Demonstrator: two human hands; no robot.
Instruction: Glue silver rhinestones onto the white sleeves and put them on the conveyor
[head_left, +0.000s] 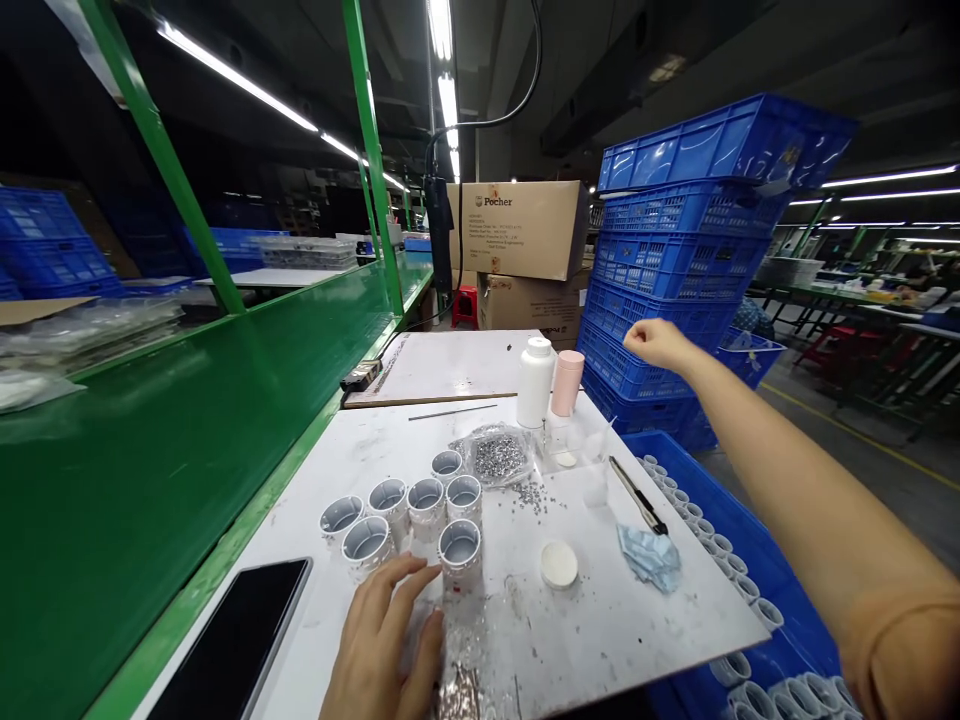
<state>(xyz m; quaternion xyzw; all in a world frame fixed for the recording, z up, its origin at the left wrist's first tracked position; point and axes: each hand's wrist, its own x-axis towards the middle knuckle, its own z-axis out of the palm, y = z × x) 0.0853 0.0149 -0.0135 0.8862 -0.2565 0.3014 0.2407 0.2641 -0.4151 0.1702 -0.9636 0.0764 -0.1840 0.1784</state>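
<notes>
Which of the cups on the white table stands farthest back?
The white-rimmed cup beside the clear plastic bag, standing alone behind the other six.

Cups stand on a table at lower centre, a phone to their left in the lower left. Right of the rearmost cup lies a bag of parts; behind it, a bottle stands left of a jar. A knife lies behind a cloth, near a crate holding more cups at lower right.
</notes>
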